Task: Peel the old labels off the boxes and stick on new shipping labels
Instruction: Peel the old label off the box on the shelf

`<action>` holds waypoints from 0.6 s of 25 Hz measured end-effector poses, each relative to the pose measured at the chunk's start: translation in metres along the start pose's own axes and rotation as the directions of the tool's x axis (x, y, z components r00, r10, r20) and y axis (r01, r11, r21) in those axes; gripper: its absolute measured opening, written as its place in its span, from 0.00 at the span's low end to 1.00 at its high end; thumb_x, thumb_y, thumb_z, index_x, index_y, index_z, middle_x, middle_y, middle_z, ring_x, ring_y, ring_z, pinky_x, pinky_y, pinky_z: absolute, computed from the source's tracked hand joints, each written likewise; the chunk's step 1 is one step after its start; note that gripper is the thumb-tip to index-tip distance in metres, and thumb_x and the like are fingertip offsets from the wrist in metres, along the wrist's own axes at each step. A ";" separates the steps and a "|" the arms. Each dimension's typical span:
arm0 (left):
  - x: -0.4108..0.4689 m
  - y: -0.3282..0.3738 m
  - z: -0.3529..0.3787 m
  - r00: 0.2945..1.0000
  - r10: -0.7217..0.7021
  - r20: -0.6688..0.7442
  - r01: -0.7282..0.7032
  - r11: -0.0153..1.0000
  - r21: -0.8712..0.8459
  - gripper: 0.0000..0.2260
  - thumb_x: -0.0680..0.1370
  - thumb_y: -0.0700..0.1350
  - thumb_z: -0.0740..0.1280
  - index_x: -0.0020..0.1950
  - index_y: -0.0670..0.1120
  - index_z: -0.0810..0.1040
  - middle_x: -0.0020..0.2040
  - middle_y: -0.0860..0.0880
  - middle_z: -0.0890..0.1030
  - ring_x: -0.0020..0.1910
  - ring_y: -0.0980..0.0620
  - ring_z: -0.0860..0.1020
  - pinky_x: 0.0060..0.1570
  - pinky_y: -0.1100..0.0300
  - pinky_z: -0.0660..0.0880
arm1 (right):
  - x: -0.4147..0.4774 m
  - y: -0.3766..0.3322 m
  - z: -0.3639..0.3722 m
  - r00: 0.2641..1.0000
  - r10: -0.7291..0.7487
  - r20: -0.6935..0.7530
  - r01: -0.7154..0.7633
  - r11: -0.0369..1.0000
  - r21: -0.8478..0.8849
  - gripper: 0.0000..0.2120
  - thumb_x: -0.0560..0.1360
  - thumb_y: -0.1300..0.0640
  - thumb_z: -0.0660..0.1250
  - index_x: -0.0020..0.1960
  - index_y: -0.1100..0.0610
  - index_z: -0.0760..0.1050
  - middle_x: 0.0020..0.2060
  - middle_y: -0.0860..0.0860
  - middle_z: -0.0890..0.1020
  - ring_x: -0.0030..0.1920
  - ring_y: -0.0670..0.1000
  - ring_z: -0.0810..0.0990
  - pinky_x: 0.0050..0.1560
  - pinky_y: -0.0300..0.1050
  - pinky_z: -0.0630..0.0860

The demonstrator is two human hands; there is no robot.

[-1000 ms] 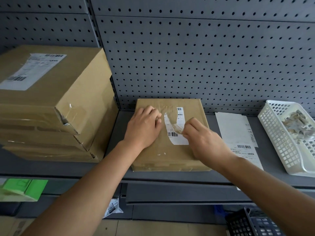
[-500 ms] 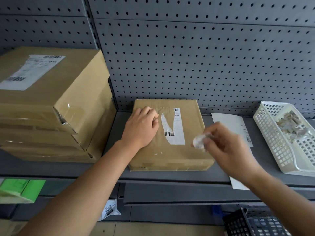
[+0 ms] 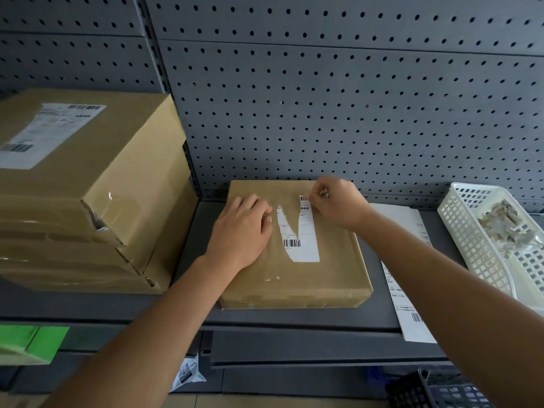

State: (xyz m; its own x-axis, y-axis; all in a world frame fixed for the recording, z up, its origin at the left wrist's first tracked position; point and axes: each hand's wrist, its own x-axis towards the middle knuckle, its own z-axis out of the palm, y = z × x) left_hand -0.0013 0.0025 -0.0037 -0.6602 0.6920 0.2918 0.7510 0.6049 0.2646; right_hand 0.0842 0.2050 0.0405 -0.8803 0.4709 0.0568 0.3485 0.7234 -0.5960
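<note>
Fingers [image 3: 317, 192] of right hand [image 3: 338, 206] pinch torn label [image 3: 306, 240] at its top (left hand [image 3: 241, 228] flat beside it).

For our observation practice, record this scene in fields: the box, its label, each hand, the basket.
Box: flat on the shelf
Label: partly torn away, barcode visible
Left hand: presses on the box beside the label
Right hand: pinches the label's far top corner
Basket: white, right of the box, holds paper scraps
</note>
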 end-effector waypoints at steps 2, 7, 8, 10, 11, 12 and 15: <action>0.001 0.000 0.000 1.000 0.000 0.001 0.000 1.000 0.003 0.10 0.82 0.51 0.59 0.60 0.51 0.76 0.58 0.57 0.75 0.59 0.53 0.71 0.54 0.57 0.71 | 0.008 0.004 0.005 0.999 -0.047 0.013 0.047 0.998 -0.036 0.08 0.80 0.60 0.59 0.51 0.54 0.77 0.38 0.50 0.80 0.37 0.51 0.78 0.35 0.39 0.71; 0.006 0.005 -0.001 1.000 0.007 -0.025 -0.006 0.999 0.040 0.07 0.79 0.48 0.62 0.54 0.49 0.76 0.52 0.54 0.75 0.54 0.50 0.72 0.51 0.53 0.74 | 0.016 0.008 0.012 0.994 -0.103 0.036 0.107 0.986 -0.124 0.15 0.79 0.62 0.56 0.52 0.51 0.79 0.41 0.48 0.80 0.30 0.43 0.72 0.35 0.38 0.66; 0.009 0.007 0.000 1.000 0.001 -0.023 0.000 0.999 0.053 0.06 0.79 0.48 0.62 0.52 0.48 0.76 0.51 0.53 0.74 0.53 0.49 0.72 0.51 0.52 0.74 | 0.016 0.008 0.013 0.993 -0.113 0.036 0.117 0.984 -0.138 0.14 0.79 0.62 0.56 0.52 0.51 0.79 0.41 0.48 0.80 0.30 0.43 0.71 0.35 0.39 0.66; 0.012 0.010 0.002 1.000 -0.004 -0.011 0.004 0.998 0.063 0.05 0.78 0.47 0.62 0.51 0.47 0.74 0.50 0.52 0.73 0.52 0.49 0.71 0.51 0.52 0.74 | 0.016 0.008 0.015 0.992 -0.127 0.021 0.129 0.979 -0.160 0.14 0.79 0.62 0.56 0.52 0.50 0.79 0.43 0.47 0.80 0.34 0.45 0.72 0.41 0.41 0.66; 0.013 0.010 0.003 1.000 -0.002 -0.007 0.002 0.998 0.055 0.05 0.79 0.47 0.61 0.51 0.47 0.73 0.51 0.52 0.72 0.52 0.49 0.71 0.51 0.52 0.74 | 0.016 0.009 0.015 0.991 -0.131 0.012 0.131 0.977 -0.170 0.14 0.79 0.62 0.56 0.52 0.50 0.79 0.44 0.46 0.80 0.37 0.47 0.74 0.43 0.42 0.67; 0.012 0.009 0.004 1.000 0.000 -0.006 0.000 0.999 0.043 0.05 0.79 0.47 0.61 0.51 0.48 0.72 0.52 0.52 0.72 0.52 0.49 0.71 0.52 0.52 0.73 | 0.016 0.009 0.016 0.991 -0.133 0.008 0.132 0.975 -0.178 0.14 0.79 0.62 0.56 0.51 0.50 0.79 0.46 0.46 0.80 0.41 0.49 0.75 0.44 0.43 0.69; 0.010 0.008 0.005 1.000 0.006 -0.003 -0.006 1.000 0.007 0.04 0.79 0.46 0.60 0.52 0.48 0.71 0.55 0.53 0.73 0.54 0.50 0.71 0.54 0.51 0.73 | 0.017 0.010 0.019 0.990 -0.141 0.009 0.140 0.972 -0.191 0.14 0.79 0.62 0.55 0.50 0.50 0.78 0.46 0.47 0.81 0.45 0.53 0.77 0.46 0.46 0.73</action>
State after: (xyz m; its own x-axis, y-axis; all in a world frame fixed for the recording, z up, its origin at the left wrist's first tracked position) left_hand -0.0022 0.0166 -0.0033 -0.6556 0.6945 0.2964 0.7551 0.6034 0.2563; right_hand 0.0664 0.2104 0.0201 -0.9235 0.3599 0.1330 0.2769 0.8651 -0.4182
